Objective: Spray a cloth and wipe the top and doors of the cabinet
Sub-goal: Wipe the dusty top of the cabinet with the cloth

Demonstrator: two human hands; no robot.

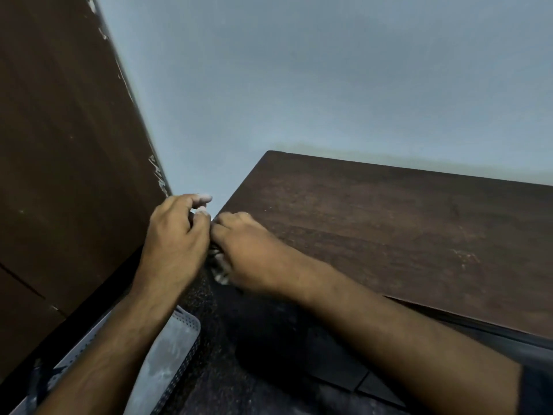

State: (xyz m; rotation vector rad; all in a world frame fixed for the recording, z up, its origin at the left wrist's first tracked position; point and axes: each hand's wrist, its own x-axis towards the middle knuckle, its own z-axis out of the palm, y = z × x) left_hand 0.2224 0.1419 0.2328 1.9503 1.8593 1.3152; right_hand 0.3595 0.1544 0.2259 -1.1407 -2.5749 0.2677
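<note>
Both hands meet at cabinet corner: left hand point(176, 235) and right hand point(248, 253) curl fingers round small pale cloth point(222, 272), mostly hidden between them. No sprayer in view. Step looks like bunching cloth; next, press flat onto cabinet top point(404, 235), sweep across.

whatever's bunched between the left hand point(176, 232) and right hand point(245, 250) is mostly covered, can't tell what it is

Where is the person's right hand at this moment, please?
In the head view, the right hand is centre frame at the near left corner of the cabinet top, touching the left hand.
</note>
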